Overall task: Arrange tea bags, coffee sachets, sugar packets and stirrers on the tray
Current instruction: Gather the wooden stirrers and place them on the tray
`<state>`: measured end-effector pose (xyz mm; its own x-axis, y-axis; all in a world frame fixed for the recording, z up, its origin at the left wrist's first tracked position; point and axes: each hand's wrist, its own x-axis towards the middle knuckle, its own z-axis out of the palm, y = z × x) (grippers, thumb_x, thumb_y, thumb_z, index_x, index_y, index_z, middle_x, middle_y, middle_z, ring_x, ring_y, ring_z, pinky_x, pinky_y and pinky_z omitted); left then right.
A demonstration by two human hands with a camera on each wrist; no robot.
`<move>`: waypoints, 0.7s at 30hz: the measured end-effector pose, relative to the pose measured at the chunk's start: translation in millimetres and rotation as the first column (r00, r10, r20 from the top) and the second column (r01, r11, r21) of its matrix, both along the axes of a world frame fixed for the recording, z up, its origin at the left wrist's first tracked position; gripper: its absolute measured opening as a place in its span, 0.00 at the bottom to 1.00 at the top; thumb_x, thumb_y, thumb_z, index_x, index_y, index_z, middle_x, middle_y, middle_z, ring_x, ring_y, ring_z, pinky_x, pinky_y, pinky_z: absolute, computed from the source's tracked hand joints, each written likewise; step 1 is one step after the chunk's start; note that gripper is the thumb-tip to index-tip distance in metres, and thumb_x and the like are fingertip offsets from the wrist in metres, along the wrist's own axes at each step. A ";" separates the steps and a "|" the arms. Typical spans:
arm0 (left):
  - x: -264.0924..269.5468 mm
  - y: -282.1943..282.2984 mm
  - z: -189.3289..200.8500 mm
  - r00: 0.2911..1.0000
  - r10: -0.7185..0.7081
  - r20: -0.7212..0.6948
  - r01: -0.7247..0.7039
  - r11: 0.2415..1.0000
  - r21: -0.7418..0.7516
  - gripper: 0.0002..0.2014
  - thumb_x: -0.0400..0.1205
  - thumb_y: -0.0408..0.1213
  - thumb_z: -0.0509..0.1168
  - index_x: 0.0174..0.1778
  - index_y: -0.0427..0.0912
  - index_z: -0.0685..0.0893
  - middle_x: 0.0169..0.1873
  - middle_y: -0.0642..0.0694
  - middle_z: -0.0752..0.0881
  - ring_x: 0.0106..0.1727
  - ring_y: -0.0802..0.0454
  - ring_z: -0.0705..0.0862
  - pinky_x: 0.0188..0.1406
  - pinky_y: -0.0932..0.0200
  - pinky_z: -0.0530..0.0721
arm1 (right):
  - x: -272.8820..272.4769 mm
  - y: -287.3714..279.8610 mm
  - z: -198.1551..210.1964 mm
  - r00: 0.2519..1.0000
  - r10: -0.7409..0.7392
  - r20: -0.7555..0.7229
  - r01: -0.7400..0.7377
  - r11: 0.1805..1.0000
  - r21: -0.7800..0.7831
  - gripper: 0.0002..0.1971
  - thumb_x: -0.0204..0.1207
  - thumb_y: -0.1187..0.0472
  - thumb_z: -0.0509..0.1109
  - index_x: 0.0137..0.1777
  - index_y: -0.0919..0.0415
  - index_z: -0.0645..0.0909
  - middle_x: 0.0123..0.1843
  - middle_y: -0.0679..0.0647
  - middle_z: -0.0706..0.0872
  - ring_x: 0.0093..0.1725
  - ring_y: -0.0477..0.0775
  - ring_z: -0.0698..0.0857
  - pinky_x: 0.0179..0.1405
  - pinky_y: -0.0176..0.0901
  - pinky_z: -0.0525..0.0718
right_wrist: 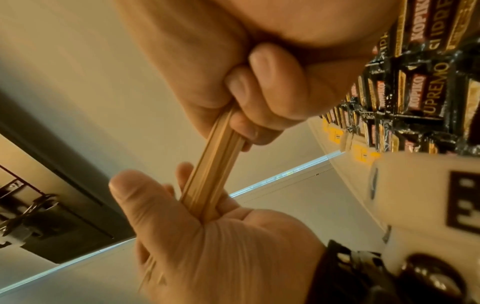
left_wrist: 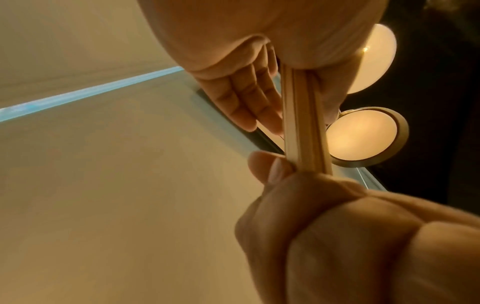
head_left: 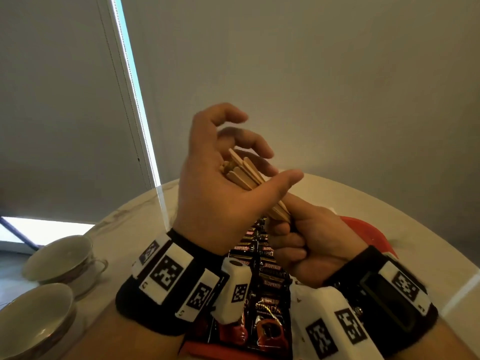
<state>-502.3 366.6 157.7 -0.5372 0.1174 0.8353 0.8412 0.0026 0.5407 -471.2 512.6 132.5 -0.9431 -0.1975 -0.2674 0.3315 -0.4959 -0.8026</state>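
A bundle of flat wooden stirrers (head_left: 246, 175) is held up in the air over the table. My right hand (head_left: 298, 242) grips its lower end in a fist; the right wrist view shows those fingers (right_wrist: 259, 92) curled round the sticks (right_wrist: 213, 164). My left hand (head_left: 215, 178) is raised, palm towards me, thumb straight and fingers loosely bent, and the upper ends of the stirrers (left_wrist: 301, 123) lie against its palm. Below the hands, black Kopiko coffee sachets (head_left: 267, 281) lie in overlapping rows on a red tray (head_left: 363, 229).
Two pale cups (head_left: 65, 258) (head_left: 36, 315) stand on the round marble table (head_left: 389, 198) at the left. Small yellow-marked packets (right_wrist: 361, 153) lie past the sachets (right_wrist: 420, 82). A wall and a window blind stand behind the table.
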 end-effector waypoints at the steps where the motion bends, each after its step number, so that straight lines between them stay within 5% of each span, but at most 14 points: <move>1: 0.4 -0.7 0.9 0.998 0.035 -0.053 -0.036 0.999 -0.005 0.39 0.71 0.36 0.86 0.71 0.42 0.69 0.49 0.48 0.89 0.44 0.49 0.93 0.41 0.58 0.91 | 0.6 -0.3 1.0 1.000 0.002 0.007 -0.002 1.000 0.007 0.15 0.64 0.49 0.77 0.41 0.58 0.81 0.26 0.51 0.69 0.17 0.42 0.62 0.11 0.30 0.60; 4: 2.2 -2.0 0.5 0.987 0.084 -0.141 -0.093 0.994 -0.058 0.33 0.76 0.39 0.83 0.74 0.43 0.76 0.51 0.49 0.89 0.43 0.50 0.92 0.38 0.60 0.90 | 3.1 -0.9 3.3 1.000 -0.003 0.016 0.003 1.000 0.020 0.13 0.65 0.50 0.76 0.40 0.58 0.80 0.26 0.51 0.69 0.17 0.42 0.62 0.12 0.30 0.59; 8: -4.3 -7.6 0.5 0.964 0.120 -0.237 -0.153 0.980 -0.127 0.12 0.84 0.37 0.76 0.59 0.35 0.91 0.47 0.47 0.91 0.42 0.56 0.90 0.40 0.63 0.87 | 5.2 -0.7 7.0 1.000 -0.014 0.021 0.013 1.000 0.027 0.11 0.68 0.52 0.75 0.41 0.59 0.82 0.27 0.51 0.70 0.17 0.41 0.62 0.14 0.30 0.58; 12: -6.8 -8.8 0.1 0.960 0.090 -0.264 -0.136 0.977 -0.163 0.05 0.84 0.32 0.75 0.53 0.34 0.92 0.44 0.49 0.92 0.44 0.58 0.90 0.45 0.63 0.86 | 2.4 -3.3 3.4 0.998 -0.060 0.012 0.059 0.996 0.061 0.23 0.74 0.42 0.75 0.59 0.59 0.82 0.31 0.54 0.77 0.19 0.43 0.68 0.13 0.30 0.67; 16: 3.8 3.5 -1.5 0.985 -0.174 0.006 0.174 0.985 -0.004 0.15 0.81 0.27 0.76 0.63 0.36 0.86 0.44 0.43 0.93 0.47 0.44 0.94 0.49 0.44 0.93 | 1.0 -4.8 2.1 0.997 -0.075 -0.009 0.075 0.997 0.028 0.20 0.69 0.47 0.76 0.50 0.62 0.80 0.29 0.53 0.74 0.18 0.42 0.64 0.12 0.30 0.61; 18: 6.9 10.7 -1.6 0.886 -0.432 0.165 0.398 0.894 0.206 0.22 0.78 0.30 0.79 0.66 0.41 0.81 0.42 0.41 0.93 0.46 0.40 0.93 0.53 0.41 0.92 | 1.8 -5.2 2.8 0.999 -0.051 -0.009 0.051 0.999 0.006 0.16 0.67 0.49 0.75 0.44 0.61 0.82 0.28 0.53 0.72 0.18 0.41 0.63 0.11 0.29 0.59; 21: 5.3 12.7 -3.4 0.737 -0.625 0.257 0.546 0.775 0.317 0.15 0.76 0.43 0.80 0.54 0.45 0.87 0.28 0.50 0.86 0.30 0.49 0.86 0.44 0.46 0.86 | 3.7 -6.0 3.6 1.000 -0.024 -0.011 0.024 1.000 -0.007 0.12 0.68 0.50 0.74 0.35 0.58 0.83 0.29 0.52 0.73 0.18 0.41 0.64 0.11 0.29 0.61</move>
<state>-497.0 379.3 154.3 -0.6643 0.3486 0.6613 0.4066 -0.5739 0.7109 -467.5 506.7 136.1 -0.9505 -0.1770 -0.2555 0.3106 -0.5090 -0.8028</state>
